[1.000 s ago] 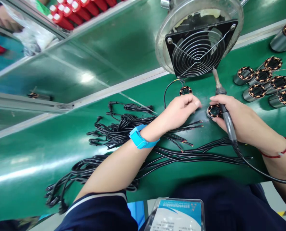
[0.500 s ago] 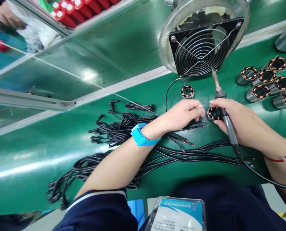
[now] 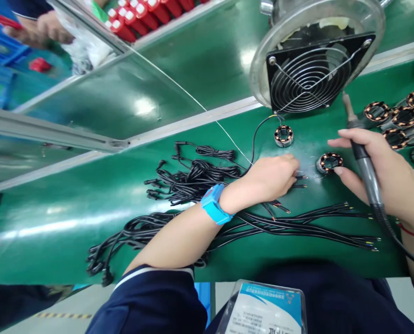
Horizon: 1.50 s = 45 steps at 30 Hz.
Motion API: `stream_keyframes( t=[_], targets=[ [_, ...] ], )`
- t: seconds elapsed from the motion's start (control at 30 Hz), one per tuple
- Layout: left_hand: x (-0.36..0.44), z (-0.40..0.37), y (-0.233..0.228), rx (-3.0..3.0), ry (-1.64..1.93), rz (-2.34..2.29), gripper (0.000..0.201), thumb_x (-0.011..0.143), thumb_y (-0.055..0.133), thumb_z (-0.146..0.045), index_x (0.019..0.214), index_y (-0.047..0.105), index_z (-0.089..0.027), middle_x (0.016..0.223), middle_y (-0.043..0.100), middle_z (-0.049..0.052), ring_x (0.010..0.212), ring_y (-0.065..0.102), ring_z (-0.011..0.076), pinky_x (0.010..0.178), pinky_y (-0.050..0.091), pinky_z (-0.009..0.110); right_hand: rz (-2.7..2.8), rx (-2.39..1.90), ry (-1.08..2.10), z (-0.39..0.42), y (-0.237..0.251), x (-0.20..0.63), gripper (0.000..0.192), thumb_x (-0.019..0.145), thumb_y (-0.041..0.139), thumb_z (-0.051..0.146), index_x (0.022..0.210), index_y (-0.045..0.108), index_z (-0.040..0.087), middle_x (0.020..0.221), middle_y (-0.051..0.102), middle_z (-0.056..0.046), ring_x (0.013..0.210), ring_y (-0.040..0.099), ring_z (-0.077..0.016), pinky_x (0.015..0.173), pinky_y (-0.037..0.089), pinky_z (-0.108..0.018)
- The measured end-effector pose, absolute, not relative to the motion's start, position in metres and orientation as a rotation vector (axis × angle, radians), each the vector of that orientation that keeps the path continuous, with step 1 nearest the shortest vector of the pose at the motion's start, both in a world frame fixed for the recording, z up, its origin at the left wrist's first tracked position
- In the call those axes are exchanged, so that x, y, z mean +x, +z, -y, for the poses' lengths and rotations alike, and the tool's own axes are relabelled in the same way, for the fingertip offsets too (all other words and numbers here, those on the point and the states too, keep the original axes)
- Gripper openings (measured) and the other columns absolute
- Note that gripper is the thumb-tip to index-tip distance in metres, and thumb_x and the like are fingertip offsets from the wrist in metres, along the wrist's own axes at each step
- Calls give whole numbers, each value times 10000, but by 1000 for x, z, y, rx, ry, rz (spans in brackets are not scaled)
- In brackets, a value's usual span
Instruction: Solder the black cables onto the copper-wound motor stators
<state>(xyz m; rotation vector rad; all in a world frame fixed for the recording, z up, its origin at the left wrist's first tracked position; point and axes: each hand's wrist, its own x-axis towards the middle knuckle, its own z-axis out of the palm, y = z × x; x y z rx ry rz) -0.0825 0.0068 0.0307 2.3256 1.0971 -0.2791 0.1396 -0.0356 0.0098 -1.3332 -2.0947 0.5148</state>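
Observation:
My right hand (image 3: 384, 162) holds a soldering iron (image 3: 366, 172) against the palm, its tip pointing up and away. Its thumb and index finger are spread around the near stator (image 3: 329, 162), a steel ring with copper windings; the thumb tip is at its edge. My left hand (image 3: 274, 176) is closed with fingertips down over the stripped ends of black cables (image 3: 299, 186). What those fingers pinch is hidden. A thin pale wire (image 3: 233, 141) runs down from the upper left and disappears behind this hand. Another stator (image 3: 283, 135) stands beyond, with a cable leading to it.
A caged fan (image 3: 307, 88) stands at the back. More stators (image 3: 404, 118) cluster at right. Bundled black cables (image 3: 207, 171) lie left, and a second bundle (image 3: 273, 225) crosses the near table. Red parts (image 3: 142, 18) sit on a shelf; another person's hands (image 3: 50, 30) are at upper left.
My left hand has drawn back from the near stator and turned down over the cable ends. My right thumb and finger have spread apart around that stator. The view has shifted left.

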Motion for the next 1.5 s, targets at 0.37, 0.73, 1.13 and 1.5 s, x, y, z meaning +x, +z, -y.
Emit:
stream_keyframes(
  t=[0.37, 0.73, 1.13, 1.5],
  targets=[
    [-79, -4, 37, 1696, 489, -993, 64, 823, 587, -154, 779, 542, -144, 688, 515, -54, 531, 345, 37, 501, 297, 193, 1492, -1196, 809, 53, 12, 98, 521, 814, 687, 188, 1275, 490, 329, 943, 644, 2, 838, 662, -157, 742, 594, -311],
    [-77, -4, 30, 1435, 620, -941, 92, 878, 533, -255, 858, 489, -177, 779, 538, -12, 574, 410, 57, 539, 360, 205, 1275, -1179, 1074, 52, 5, 94, 413, 818, 656, 197, 1176, 483, 310, 846, 640, 43, 738, 636, -132, 666, 569, -286],
    [-81, -3, 34, 1774, 498, -831, 224, 899, 513, -294, 722, 511, -158, 719, 559, 7, 665, 473, 99, 617, 381, 237, 1337, -1150, 1015, 53, 6, 86, 414, 832, 655, 241, 1185, 452, 317, 818, 626, 62, 634, 624, -91, 564, 560, -208],
    [-82, -8, 41, 1285, 178, -718, 140, 886, 516, -245, 785, 518, -149, 681, 569, -20, 587, 510, 66, 561, 405, 208, 1537, -1165, 895, 58, 11, 92, 392, 854, 614, 200, 1199, 466, 313, 839, 610, 28, 763, 639, -153, 738, 579, -338]
  ],
)
